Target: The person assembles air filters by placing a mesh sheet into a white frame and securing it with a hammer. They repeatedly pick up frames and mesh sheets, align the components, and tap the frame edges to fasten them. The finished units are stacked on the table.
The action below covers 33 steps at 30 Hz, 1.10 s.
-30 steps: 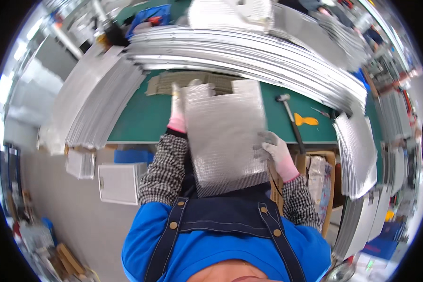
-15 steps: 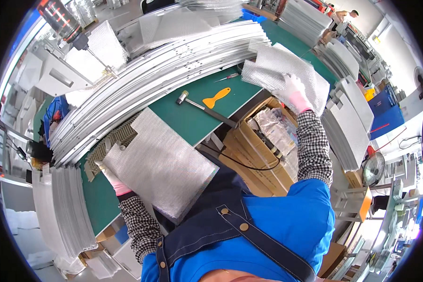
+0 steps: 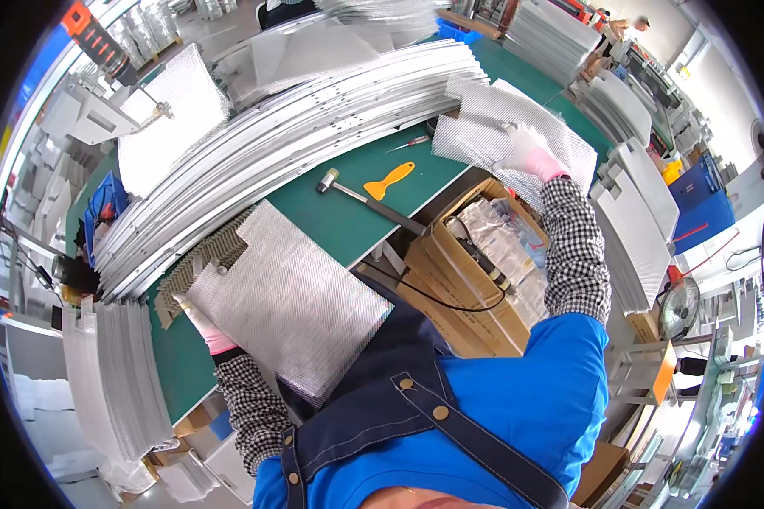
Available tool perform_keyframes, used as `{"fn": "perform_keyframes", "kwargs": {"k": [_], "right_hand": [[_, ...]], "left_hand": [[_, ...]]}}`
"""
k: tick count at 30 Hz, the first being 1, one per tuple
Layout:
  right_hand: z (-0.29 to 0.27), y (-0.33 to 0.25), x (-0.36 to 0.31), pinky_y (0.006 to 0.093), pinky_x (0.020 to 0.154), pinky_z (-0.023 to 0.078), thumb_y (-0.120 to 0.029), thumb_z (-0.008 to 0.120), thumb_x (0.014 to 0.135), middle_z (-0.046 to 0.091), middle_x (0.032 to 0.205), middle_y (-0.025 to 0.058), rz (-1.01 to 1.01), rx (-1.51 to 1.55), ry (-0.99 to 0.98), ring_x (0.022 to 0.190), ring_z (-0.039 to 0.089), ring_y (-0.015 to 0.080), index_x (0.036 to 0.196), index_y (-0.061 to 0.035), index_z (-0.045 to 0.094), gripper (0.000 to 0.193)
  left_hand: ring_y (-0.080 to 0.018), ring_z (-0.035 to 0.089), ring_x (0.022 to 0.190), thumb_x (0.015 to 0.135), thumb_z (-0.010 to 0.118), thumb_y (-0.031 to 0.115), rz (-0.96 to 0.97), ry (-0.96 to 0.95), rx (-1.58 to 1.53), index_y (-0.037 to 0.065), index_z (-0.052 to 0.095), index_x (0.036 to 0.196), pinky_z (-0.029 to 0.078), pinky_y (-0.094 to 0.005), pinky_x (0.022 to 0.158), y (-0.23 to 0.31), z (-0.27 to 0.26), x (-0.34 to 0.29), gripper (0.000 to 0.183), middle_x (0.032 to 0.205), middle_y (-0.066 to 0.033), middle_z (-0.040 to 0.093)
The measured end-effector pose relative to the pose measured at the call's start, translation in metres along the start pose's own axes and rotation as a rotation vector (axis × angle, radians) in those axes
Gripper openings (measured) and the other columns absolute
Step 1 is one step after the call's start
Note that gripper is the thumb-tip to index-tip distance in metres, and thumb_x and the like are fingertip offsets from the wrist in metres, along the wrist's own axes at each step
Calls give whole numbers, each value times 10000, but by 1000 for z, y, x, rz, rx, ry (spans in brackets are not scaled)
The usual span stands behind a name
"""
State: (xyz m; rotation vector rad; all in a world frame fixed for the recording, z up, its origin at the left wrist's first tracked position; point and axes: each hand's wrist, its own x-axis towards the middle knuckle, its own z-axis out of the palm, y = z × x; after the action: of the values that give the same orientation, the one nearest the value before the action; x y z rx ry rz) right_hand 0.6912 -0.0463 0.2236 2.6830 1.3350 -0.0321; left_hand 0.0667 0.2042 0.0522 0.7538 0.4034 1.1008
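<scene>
My left hand [image 3: 200, 326], in a white glove with a pink cuff, grips the left edge of a silvery metal mesh sheet [image 3: 293, 297]; its fingers are partly hidden. The sheet has a notched corner and reaches from the bench over my apron. Beside it lies a stack of brownish ribbed pieces [image 3: 197, 261]. Out to the right, my gloved right hand [image 3: 528, 151] rests open, fingers apart, on more mesh sheets [image 3: 484, 131] that lie partly across the bench.
A hammer [image 3: 356, 193], an orange scraper [image 3: 389, 181] and a screwdriver [image 3: 409, 144] lie on the green bench [image 3: 306, 208]. Long white metal strips [image 3: 314, 119] are piled behind. An open carton [image 3: 450, 263] stands at the bench's near edge. A power drill [image 3: 102, 47] hangs upper left.
My right hand has shifted slightly left over the mesh sheets and its fingers have spread. My left hand and its sheet have hardly moved. The view has shifted a little.
</scene>
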Motion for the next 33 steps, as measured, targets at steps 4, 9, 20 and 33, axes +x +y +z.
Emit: {"fn": "perform_keyframes", "kwargs": {"k": [4,9,20,33], "right_hand": [[-4,26,-2,456,1031,482,-442,695,866,651,1257,184,-91,111,98,1141,633,358,1473,-187,502,686],[-65,77,-31,406,842,574,-327,579,985,736,1130,97,403,-122,773,1015,712,288,1394,-208,585,427],[25,-128,-89,358,1037,468,-168,577,997,633,1285,227,-118,1188,582,1173,610,272,1406,64,518,474],[93,-341,-79,250,852,523,1,520,960,674,1158,70,-330,1611,-477,948,634,113,1338,78,565,389]], "left_hand": [[-288,566,1124,929,452,757,-7,0,-41,27,455,1470,447,-459,1044,0,6,2,909,1347,-176,572],[-292,542,1063,852,608,738,-17,-30,-136,1,368,1496,489,-442,971,-5,24,8,1008,1225,-195,555],[-291,585,1149,872,343,866,-98,145,-216,79,374,1545,480,-459,1040,3,38,-2,1036,1359,-168,579],[-331,609,1107,808,424,894,-62,33,-402,85,545,1336,537,-502,947,6,31,-4,974,1276,-227,604]]}}
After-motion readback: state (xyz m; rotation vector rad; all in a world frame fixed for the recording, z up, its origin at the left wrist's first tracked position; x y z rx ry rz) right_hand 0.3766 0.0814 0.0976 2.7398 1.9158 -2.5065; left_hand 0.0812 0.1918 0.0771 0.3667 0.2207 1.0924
